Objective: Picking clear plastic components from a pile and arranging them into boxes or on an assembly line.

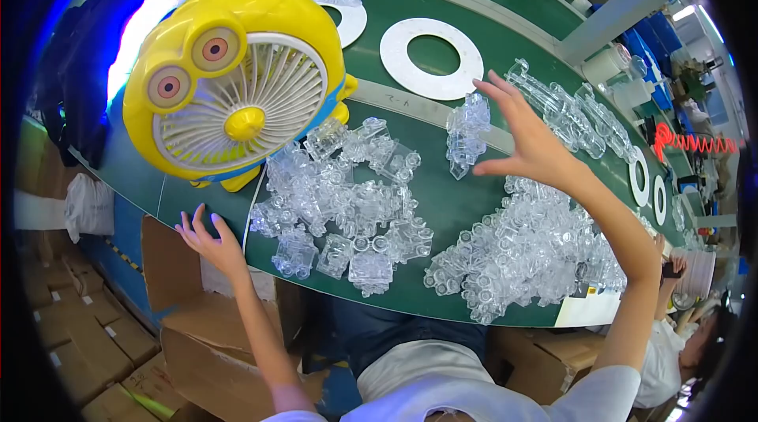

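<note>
Our right hand point(541, 150) spreads wide beside a clear plastic part point(467, 136) right of centre, gripping nothing; we judge this a pick-up or set-down. Lifting the part calls for closing thumb and fingers. Our left hand point(220, 248), lower left, is loosely open, empty.

parts point(525, 247): clear | fan point(245, 123): yellow | tabletop point(455, 205): green | rings point(395, 51): white

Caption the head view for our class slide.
Open right hand beside a clear plastic part on a green table, left hand near a yellow fan.
</note>
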A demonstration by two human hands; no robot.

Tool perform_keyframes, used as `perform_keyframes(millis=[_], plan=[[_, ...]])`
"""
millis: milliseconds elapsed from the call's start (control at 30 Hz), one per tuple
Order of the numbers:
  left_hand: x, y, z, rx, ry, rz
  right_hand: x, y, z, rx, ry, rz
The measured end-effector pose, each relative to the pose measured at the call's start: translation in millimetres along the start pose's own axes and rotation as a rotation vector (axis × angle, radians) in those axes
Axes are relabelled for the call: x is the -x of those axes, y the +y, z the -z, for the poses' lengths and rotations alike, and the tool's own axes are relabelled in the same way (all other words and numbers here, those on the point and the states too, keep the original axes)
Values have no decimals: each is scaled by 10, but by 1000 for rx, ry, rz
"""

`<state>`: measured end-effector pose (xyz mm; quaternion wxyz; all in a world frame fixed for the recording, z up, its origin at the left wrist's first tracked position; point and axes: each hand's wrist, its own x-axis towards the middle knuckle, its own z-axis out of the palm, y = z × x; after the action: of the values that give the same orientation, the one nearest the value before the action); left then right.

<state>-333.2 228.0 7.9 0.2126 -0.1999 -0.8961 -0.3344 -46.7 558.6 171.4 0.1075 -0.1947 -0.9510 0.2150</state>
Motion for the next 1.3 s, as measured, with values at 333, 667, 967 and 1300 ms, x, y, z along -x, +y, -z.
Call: perform_keyframes(millis=[333,667,967,1300], plan=[[-13,18,8,25,-31,13,-541,561,170,-84,117,-51],[-25,56,4,3,-45,21,-1060,1239,231,-54,-27,-111],[-33,67,28,10,-57,39,-1178,1256,137,-48,-109,-98],[-34,73,33,41,-66,45,-1360,1280,136,43,-210,-141]])
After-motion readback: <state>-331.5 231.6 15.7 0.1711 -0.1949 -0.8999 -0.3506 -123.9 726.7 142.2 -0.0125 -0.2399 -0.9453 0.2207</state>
